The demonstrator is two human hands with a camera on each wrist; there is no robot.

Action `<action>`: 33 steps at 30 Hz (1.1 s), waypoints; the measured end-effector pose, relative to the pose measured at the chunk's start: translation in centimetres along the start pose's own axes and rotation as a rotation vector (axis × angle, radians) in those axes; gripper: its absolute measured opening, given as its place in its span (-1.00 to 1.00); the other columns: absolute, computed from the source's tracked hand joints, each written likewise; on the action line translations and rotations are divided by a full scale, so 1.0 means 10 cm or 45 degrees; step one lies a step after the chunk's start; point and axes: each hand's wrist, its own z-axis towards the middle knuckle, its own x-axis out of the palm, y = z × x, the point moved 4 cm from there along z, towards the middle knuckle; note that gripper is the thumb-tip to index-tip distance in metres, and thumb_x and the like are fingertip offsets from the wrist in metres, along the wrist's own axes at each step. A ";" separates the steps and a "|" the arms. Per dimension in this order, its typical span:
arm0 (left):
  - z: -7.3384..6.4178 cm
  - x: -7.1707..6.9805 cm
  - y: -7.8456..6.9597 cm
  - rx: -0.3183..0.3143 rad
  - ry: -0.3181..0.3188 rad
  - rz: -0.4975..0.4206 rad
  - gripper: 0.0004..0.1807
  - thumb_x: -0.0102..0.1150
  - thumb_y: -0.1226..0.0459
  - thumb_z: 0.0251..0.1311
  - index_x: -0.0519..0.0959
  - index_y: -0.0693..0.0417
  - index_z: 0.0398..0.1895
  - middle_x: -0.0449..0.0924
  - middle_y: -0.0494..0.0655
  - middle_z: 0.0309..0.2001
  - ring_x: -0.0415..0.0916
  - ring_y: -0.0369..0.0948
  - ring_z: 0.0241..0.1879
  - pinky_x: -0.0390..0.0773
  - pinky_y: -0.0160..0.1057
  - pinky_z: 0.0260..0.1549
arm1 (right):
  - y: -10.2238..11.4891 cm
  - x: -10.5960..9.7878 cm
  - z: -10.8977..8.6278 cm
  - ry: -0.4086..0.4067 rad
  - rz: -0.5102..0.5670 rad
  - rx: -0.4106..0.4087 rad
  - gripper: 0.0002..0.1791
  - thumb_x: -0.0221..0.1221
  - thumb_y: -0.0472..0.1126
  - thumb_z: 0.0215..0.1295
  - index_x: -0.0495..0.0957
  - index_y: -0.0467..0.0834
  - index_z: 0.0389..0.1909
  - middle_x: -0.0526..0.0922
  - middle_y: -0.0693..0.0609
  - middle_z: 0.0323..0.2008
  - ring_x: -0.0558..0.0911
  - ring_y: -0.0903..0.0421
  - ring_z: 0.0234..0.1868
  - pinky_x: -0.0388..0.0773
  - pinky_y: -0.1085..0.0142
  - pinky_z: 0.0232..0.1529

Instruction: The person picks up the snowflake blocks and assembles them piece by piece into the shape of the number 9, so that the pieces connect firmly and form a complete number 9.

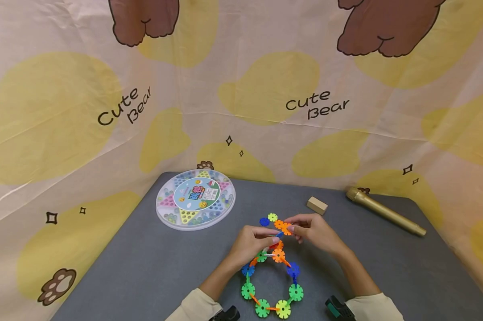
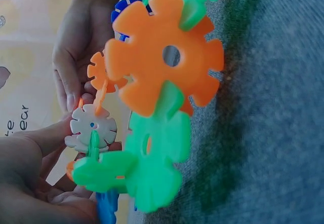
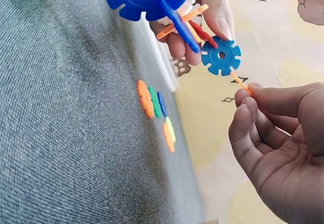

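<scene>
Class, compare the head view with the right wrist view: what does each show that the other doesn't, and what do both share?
Only the head view: a gold, microphone-shaped rod and beige fabric sleeves.
Only the right wrist view: a loose, green plastic flower-shaped disc on the grey tabletop.
Both: the left hand, the right hand, a blue plastic notched disc between them, and the tabletop.

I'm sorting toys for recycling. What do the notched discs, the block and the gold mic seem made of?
Discs: almost certainly plastic, smooth with a soft sheen; even colours and clean notches suggest it.
Block: probably wood, matt; pale tan, crisp edges, grain too small to see.
Mic: metal or coated plastic; its gold sheen leaves that open.
</scene>
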 end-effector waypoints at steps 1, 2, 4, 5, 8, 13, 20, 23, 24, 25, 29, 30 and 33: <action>0.00 0.00 0.00 0.003 -0.001 0.002 -0.80 0.41 0.24 0.38 0.84 0.07 -0.01 0.85 -0.02 -0.16 0.79 -0.18 -0.17 0.72 -0.34 -0.18 | 0.00 0.00 0.00 -0.002 0.001 -0.004 -0.68 0.26 -0.26 0.52 0.67 -0.39 0.14 0.68 -0.31 -0.27 0.63 0.05 -0.40 0.72 0.22 -0.33; 0.00 0.00 0.00 0.005 -0.001 0.007 -0.80 0.41 0.23 0.38 0.84 0.06 -0.01 0.84 -0.01 -0.15 0.79 -0.18 -0.17 0.72 -0.34 -0.18 | 0.00 0.00 0.00 -0.007 0.007 -0.003 -0.68 0.26 -0.26 0.52 0.68 -0.38 0.14 0.68 -0.31 -0.27 0.63 0.06 -0.40 0.73 0.22 -0.34; 0.00 0.00 0.00 0.010 0.000 0.013 -0.80 0.41 0.23 0.38 0.84 0.06 -0.01 0.84 0.00 -0.14 0.79 -0.17 -0.16 0.72 -0.35 -0.18 | 0.00 0.00 0.00 -0.010 0.004 -0.009 -0.68 0.26 -0.27 0.52 0.68 -0.39 0.13 0.68 -0.32 -0.28 0.64 0.07 -0.41 0.73 0.21 -0.34; 0.00 0.00 0.00 0.013 0.002 0.010 -0.80 0.41 0.23 0.38 0.84 0.06 -0.01 0.84 0.02 -0.14 0.80 -0.17 -0.16 0.72 -0.34 -0.18 | 0.00 0.00 0.00 -0.011 0.002 -0.010 -0.68 0.25 -0.27 0.52 0.68 -0.40 0.13 0.68 -0.32 -0.28 0.64 0.07 -0.41 0.73 0.20 -0.34; 0.00 0.00 0.00 0.024 0.012 -0.012 -0.78 0.39 0.25 0.39 0.83 0.11 0.01 0.84 0.05 -0.12 0.81 -0.13 -0.15 0.74 -0.31 -0.16 | 0.01 -0.01 0.00 -0.034 0.010 -0.012 -0.68 0.25 -0.27 0.52 0.68 -0.41 0.12 0.69 -0.31 -0.29 0.65 0.02 -0.41 0.73 0.17 -0.34; -0.01 -0.01 0.00 0.028 0.020 -0.048 -0.77 0.39 0.26 0.40 0.82 0.15 0.02 0.84 0.05 -0.13 0.82 -0.11 -0.15 0.76 -0.27 -0.15 | 0.03 -0.03 -0.01 -0.063 0.024 0.001 -0.69 0.27 -0.25 0.51 0.69 -0.38 0.11 0.71 -0.30 -0.27 0.67 -0.12 -0.39 0.73 0.11 -0.31; -0.01 0.00 0.01 -0.001 0.004 -0.009 -0.81 0.42 0.24 0.37 0.85 0.10 -0.05 0.85 -0.02 -0.16 0.80 -0.19 -0.19 0.73 -0.33 -0.20 | 0.02 0.03 -0.01 0.001 -0.026 -0.034 -0.68 0.28 -0.25 0.50 0.70 -0.39 0.11 0.70 -0.33 -0.27 0.68 -0.10 -0.39 0.73 0.22 -0.31; -0.01 0.01 0.01 -0.006 -0.004 0.001 -0.82 0.43 0.28 0.36 0.85 0.14 -0.07 0.85 -0.01 -0.17 0.79 -0.22 -0.21 0.73 -0.34 -0.22 | 0.02 0.05 -0.02 -0.008 -0.016 -0.044 -0.69 0.29 -0.26 0.49 0.71 -0.40 0.09 0.70 -0.36 -0.29 0.68 -0.02 -0.43 0.73 0.19 -0.34; -0.01 0.01 0.01 -0.009 -0.007 0.007 -0.82 0.43 0.28 0.35 0.84 0.16 -0.08 0.85 0.00 -0.17 0.79 -0.23 -0.21 0.72 -0.34 -0.22 | 0.01 0.06 -0.02 -0.010 -0.010 -0.048 -0.70 0.30 -0.27 0.48 0.71 -0.40 0.08 0.70 -0.37 -0.30 0.67 0.02 -0.44 0.73 0.18 -0.35; -0.01 0.01 0.01 -0.010 -0.010 0.009 -0.82 0.44 0.29 0.34 0.84 0.18 -0.08 0.85 0.00 -0.17 0.79 -0.24 -0.22 0.72 -0.35 -0.23 | 0.01 0.07 -0.02 -0.011 -0.003 -0.052 -0.70 0.30 -0.28 0.48 0.71 -0.41 0.07 0.70 -0.36 -0.31 0.67 0.05 -0.45 0.73 0.18 -0.37; -0.01 0.01 0.00 -0.001 -0.023 0.001 -0.83 0.45 0.31 0.32 0.84 0.21 -0.11 0.85 0.04 -0.19 0.79 -0.22 -0.23 0.73 -0.31 -0.23 | 0.01 0.10 -0.01 -0.019 0.001 -0.079 -0.73 0.31 -0.30 0.46 0.73 -0.40 0.03 0.71 -0.24 -0.37 0.64 0.14 -0.47 0.72 0.21 -0.40; -0.01 0.01 0.00 0.003 -0.029 -0.002 -0.84 0.46 0.31 0.31 0.85 0.21 -0.13 0.85 0.05 -0.20 0.78 -0.23 -0.25 0.72 -0.32 -0.24 | 0.01 0.10 -0.01 -0.021 -0.004 -0.083 -0.74 0.31 -0.30 0.46 0.73 -0.40 0.02 0.71 -0.20 -0.38 0.64 0.15 -0.47 0.72 0.20 -0.40; -0.01 0.00 -0.02 0.027 -0.037 -0.003 -0.87 0.47 0.34 0.30 0.85 0.20 -0.17 0.84 0.07 -0.21 0.78 -0.15 -0.27 0.71 -0.33 -0.27 | 0.02 0.12 0.00 -0.028 -0.016 -0.095 -0.77 0.32 -0.31 0.45 0.75 -0.38 0.00 0.72 -0.12 -0.39 0.64 0.16 -0.47 0.72 0.21 -0.40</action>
